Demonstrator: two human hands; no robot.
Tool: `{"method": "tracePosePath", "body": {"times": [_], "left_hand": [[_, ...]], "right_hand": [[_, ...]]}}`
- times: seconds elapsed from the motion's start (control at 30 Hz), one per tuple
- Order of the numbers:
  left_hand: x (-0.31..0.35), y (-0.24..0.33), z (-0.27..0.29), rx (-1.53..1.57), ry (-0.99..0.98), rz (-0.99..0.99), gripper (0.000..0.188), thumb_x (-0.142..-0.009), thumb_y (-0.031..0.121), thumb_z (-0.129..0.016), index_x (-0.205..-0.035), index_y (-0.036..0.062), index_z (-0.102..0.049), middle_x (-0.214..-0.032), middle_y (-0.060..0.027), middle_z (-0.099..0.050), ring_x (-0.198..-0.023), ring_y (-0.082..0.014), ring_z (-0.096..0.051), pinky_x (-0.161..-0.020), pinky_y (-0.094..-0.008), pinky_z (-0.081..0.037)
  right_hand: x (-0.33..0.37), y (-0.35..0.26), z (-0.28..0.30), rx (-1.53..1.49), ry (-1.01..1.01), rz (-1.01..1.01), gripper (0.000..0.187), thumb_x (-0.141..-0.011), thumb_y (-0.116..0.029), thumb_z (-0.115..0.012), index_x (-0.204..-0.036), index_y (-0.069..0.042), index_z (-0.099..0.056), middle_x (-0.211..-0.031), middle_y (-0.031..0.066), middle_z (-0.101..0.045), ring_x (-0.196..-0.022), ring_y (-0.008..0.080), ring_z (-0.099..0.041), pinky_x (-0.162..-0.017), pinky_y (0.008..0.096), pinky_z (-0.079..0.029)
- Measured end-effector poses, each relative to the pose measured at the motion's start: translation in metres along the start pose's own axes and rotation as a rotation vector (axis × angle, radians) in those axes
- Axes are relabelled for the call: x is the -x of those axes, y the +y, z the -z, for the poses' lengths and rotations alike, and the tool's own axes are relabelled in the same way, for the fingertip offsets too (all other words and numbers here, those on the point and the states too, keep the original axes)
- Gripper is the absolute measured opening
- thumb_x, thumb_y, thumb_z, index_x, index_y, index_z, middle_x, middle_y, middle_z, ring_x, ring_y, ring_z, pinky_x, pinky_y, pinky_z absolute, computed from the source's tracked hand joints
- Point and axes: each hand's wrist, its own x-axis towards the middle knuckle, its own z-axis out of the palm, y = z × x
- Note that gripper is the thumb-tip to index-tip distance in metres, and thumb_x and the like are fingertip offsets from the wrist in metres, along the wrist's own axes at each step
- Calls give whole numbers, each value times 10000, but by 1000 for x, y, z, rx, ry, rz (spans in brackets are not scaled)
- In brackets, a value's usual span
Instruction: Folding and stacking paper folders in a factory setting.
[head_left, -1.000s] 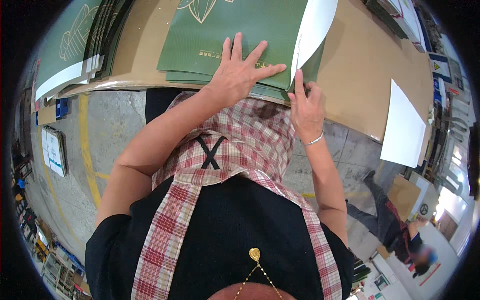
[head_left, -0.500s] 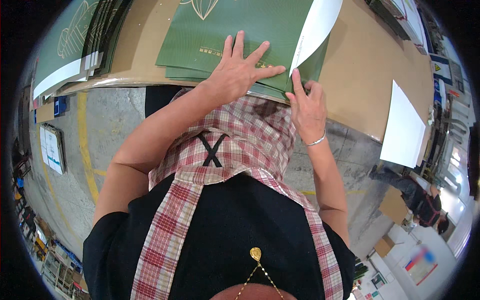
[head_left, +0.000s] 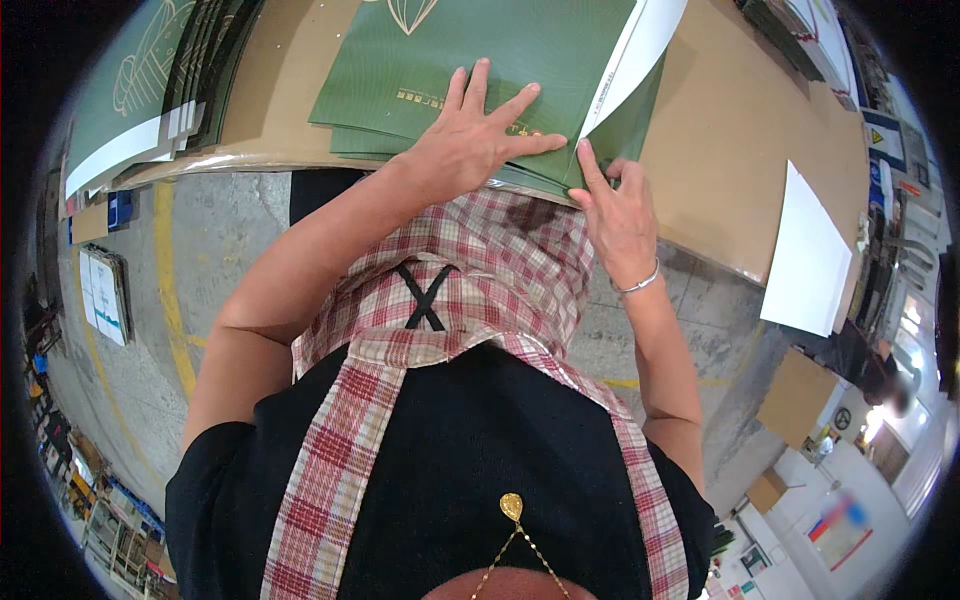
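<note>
A green printed sheet (head_left: 480, 60) with gold line drawing lies on top of more green sheets at the table's near edge. Its right side is turned over, showing a white flap (head_left: 645, 65) along a slanting fold. My left hand (head_left: 465, 140) rests flat on the green face, fingers spread, thumb pointing towards the fold. At the lower end of the fold, my right hand (head_left: 620, 210) touches the paper with its straight index finger. The right thumb stands apart near the bottom edge, and the other fingers are curled, partly hidden.
The brown tabletop (head_left: 745, 130) carries fanned green sheets with white edges (head_left: 150, 80) at the left. A white sheet (head_left: 808, 255) overhangs the right edge. Stacked papers (head_left: 805, 40) stand far right. Beyond the table, a dark-clothed person (head_left: 855, 360) is near a cardboard box (head_left: 797, 398).
My left hand stays almost in place on the sheet. The right hand and fold have shifted very slightly. At the right, the other person has moved farther up in the view.
</note>
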Motion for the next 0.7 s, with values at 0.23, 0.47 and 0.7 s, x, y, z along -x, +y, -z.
{"method": "tracePosePath", "body": {"times": [0.23,0.47,0.7], "left_hand": [[1,-2,0,7,-34,19,729,-868,2,-499,-1417,482,-475,-1613,-78,-264,-1386,-573,-236,-1136,-695,-180],[-19,24,22,15,-165,-2,594,-889,359,-609,-1443,191,-476,-1520,-238,-328,-1403,-447,-299,-1140,-642,-218],[-28,44,9,-66,-66,201,783,-869,535,-600,-1394,-26,-451,-1244,-202,-466,-1251,-375,-406,-1099,-535,-285]], "right_hand": [[0,0,2,-3,-11,15,571,-859,-277,-697,-1408,-225,-549,-1020,116,-476,-883,306,-544,-751,426,-509],[-3,-4,4,16,-31,14,563,-867,-273,-690,-1410,-229,-545,-1022,117,-478,-874,308,-538,-753,416,-508],[-15,11,15,-268,-50,-106,521,-913,-167,-647,-1415,-120,-517,-1162,155,-496,-999,335,-541,-836,437,-492]]}}
